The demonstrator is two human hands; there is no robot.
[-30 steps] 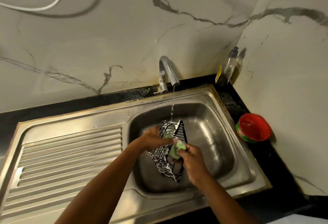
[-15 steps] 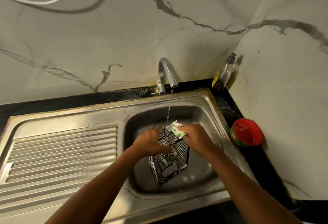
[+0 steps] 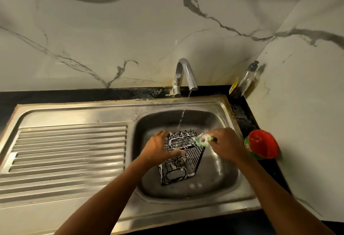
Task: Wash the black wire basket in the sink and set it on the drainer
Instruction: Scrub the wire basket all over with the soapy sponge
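In the head view, the black wire basket (image 3: 184, 160) is standing tilted in the sink (image 3: 229, 179), under a thin stream from the tap (image 3: 183, 74), and foam is streaking it. The left hand (image 3: 158, 149) is holding its upper edge, grip curled round the wires. The right hand (image 3: 226, 145) is pinching a soapy green sponge (image 3: 202, 139) against the basket's top right corner.

This is a home kitchen. A stainless steel sink (image 3: 214, 103) with 1 bowl and a ribbed drainer (image 3: 70, 149) sits in a black counter (image 3: 74, 95) below marble-look wall panels (image 3: 130, 39). A chrome tap (image 3: 183, 74) runs. A dish-soap bottle (image 3: 245, 80) and a red-lidded tub (image 3: 262, 144) stand beside the bowl.
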